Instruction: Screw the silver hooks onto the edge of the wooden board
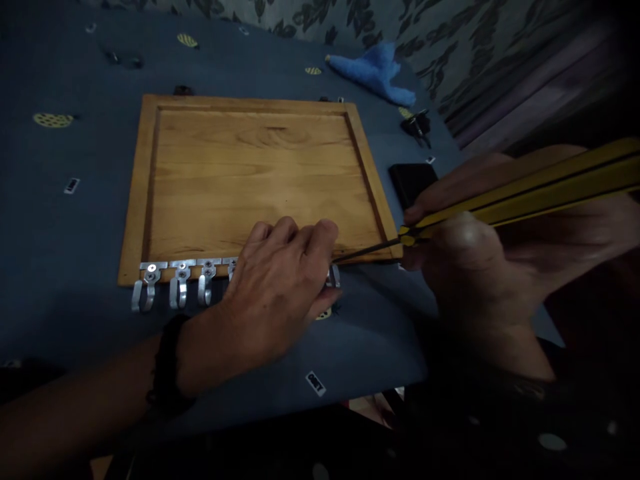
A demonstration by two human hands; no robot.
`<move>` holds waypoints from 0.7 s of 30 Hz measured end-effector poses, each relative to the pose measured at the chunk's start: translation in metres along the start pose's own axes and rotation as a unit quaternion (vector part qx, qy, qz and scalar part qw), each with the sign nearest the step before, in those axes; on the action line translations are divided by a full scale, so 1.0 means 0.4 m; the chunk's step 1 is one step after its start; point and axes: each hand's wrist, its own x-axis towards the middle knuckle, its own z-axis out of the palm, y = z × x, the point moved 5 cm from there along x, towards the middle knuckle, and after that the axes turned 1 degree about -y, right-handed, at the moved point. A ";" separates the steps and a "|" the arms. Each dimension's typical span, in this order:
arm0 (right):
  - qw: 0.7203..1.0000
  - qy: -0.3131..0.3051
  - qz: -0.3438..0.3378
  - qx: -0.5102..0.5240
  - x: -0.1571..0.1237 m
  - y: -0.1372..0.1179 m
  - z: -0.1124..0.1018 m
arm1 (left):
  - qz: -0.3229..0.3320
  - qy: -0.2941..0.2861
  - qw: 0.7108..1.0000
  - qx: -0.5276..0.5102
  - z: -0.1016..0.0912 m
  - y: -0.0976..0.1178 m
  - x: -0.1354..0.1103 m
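Head view, one item: wooden board (265, 180), framed w/ raised rim, lying flat on blue table cover (65, 233), approx. centre of view.

Hooks (181, 283): metal, set in a row along board's near edge, curved ends pointing twd. the person. Three stood clear at L end, each w/ cross-head screws showing; a fourth was part hidden by the L hand; another showed in part just R of it. Any under the hand: hidden.

L hand (277, 293): palm down over hooks & near rim, fingers bent, thumb beside the R-most visible hook. Whether it pinched a hook or only pressed: couldn't tell. Black band (173, 367) on wrist.

R hand (475, 267): closed round handle of screwdriver (500, 208), yellow w/ black stripes. Shaft ran low across board's near R corner; tip was beside L index finger, at the hook row. Exact contact w/ screw: hidden.

Also on cover: blue cloth (370, 70), crumpled, beyond board's far R corner; small dark item (419, 127), unident., nr. cloth; flat black item (413, 181), R of board, just beyond R hand. Cover print: yellow motifs & small b/w labels, one reading "OBEY".
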 end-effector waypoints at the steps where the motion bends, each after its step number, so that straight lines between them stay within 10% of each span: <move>1: 0.999 0.006 -0.027 -0.022 0.001 -0.008 0.004 | 0.001 0.002 1.000 0.001 -0.001 0.000 0.000; 21: 0.998 -0.032 -0.027 -0.045 0.007 -0.013 0.009 | -0.010 -0.008 1.000 -0.004 -0.001 -0.002 0.005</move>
